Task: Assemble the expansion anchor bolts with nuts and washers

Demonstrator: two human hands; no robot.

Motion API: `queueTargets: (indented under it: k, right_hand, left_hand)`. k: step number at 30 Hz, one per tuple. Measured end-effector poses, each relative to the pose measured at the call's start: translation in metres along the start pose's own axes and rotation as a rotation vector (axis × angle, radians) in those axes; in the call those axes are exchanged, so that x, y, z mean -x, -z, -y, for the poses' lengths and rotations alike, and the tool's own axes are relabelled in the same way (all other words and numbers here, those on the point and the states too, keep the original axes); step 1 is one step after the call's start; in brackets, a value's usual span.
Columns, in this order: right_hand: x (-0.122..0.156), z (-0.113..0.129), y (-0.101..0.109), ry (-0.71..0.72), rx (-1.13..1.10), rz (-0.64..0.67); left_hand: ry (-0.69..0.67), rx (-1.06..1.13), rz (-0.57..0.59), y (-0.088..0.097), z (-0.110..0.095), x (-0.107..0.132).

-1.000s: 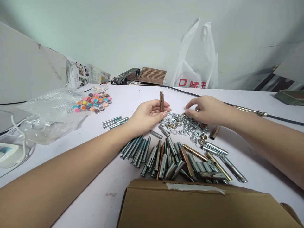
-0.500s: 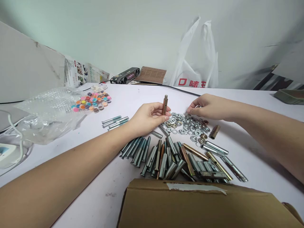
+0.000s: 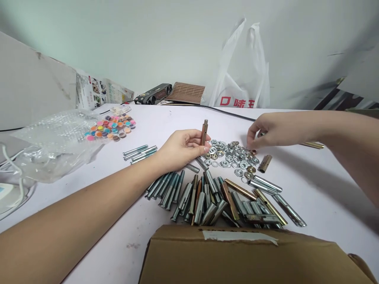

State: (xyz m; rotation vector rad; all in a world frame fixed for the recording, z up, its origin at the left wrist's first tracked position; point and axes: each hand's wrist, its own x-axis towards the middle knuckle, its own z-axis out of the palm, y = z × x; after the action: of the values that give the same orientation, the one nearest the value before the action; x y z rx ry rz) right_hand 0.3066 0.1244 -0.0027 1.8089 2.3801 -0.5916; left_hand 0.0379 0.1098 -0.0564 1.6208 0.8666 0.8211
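Note:
My left hand (image 3: 185, 149) is closed round an expansion bolt (image 3: 204, 133), a copper-brown sleeve with a threaded tip, held upright above the table. To the right, my right hand (image 3: 265, 130) is curled with thumb and fingers together, fingertips at the right edge of a pile of nuts and washers (image 3: 233, 156). A small silver metal piece (image 3: 261, 134) glints inside its fingers; its kind is unclear. One copper-coloured nut (image 3: 253, 152) lies just under those fingertips. A short brown sleeve (image 3: 265, 163) rests below this hand.
Loose metal sleeves (image 3: 209, 213) and bolts (image 3: 167, 187) lie in front of a cardboard box (image 3: 251, 256). More bolts (image 3: 143, 154) are left of my wrist. Farther off are coloured discs (image 3: 114, 128), bubble wrap (image 3: 59, 130) and a white plastic bag (image 3: 239, 79).
My right hand has moved right and slightly away over the nuts and washers, to their right edge. My left hand keeps the expansion bolt upright. The view has shifted slightly.

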Motion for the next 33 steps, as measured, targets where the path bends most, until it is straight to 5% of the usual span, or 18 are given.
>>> queueTargets:
  k: [3, 12, 22, 28, 33]
  right_hand:
    - [0.005, -0.003, 0.001, 0.024, 0.069, 0.105]
    - [0.001, -0.003, -0.010, -0.017, 0.126, 0.067]
    - [0.014, 0.009, 0.016, -0.011, -0.020, 0.054]
    - [0.022, 0.050, 0.000, 0.157, -0.484, -0.080]
    - [0.016, 0.073, -0.025, 0.079, -0.652, -0.245]
  left_hand:
    - [0.030, 0.013, 0.001, 0.000, -0.001, 0.001]
    - [0.014, 0.008, 0.007, -0.001, 0.000, 0.001]
    - [0.029, 0.006, 0.026, -0.005, 0.001, 0.000]
    - [0.009, -0.040, 0.081, -0.007, -0.003, 0.002]
    - [-0.049, -0.101, 0.112, -0.007, -0.003, 0.003]
